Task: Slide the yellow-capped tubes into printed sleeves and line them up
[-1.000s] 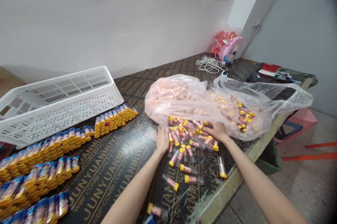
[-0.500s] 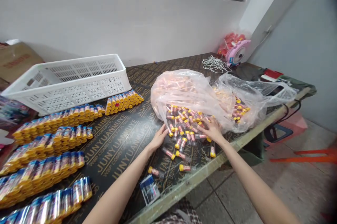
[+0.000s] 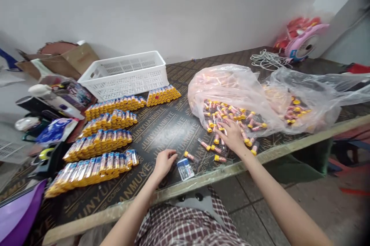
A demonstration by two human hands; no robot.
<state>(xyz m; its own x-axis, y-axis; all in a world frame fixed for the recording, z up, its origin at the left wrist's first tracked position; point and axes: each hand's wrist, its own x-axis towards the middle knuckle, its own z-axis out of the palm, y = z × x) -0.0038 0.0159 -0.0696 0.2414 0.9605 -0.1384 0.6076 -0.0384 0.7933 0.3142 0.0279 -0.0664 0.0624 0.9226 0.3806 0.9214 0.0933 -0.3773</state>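
Note:
My right hand (image 3: 232, 137) lies with spread fingers on a pile of small clear tubes (image 3: 224, 109) with yellow caps and pink contents. The pile spills from the mouth of a translucent plastic bag (image 3: 222, 80). My left hand (image 3: 164, 164) hovers low over the dark table, its fingers loosely bent and nothing visible in them. Just right of it are a small stack of printed labels (image 3: 185, 169) and a single loose tube (image 3: 190, 156). A few more tubes, such as one yellow-capped tube (image 3: 220, 158), lie near the table's front edge.
Rows of blue-wrapped tubes (image 3: 100, 144) with yellow ends are stacked at left, before a white plastic basket (image 3: 130, 82). A second bag (image 3: 312, 88) of tubes lies at right. Behind it are a white cord (image 3: 268, 60) and a pink fan (image 3: 306, 44). A purple tray (image 3: 24, 209) is front left.
My left hand has drawn back from the pile toward the labels at the front edge. My right hand stays at the pile. The view has swung left.

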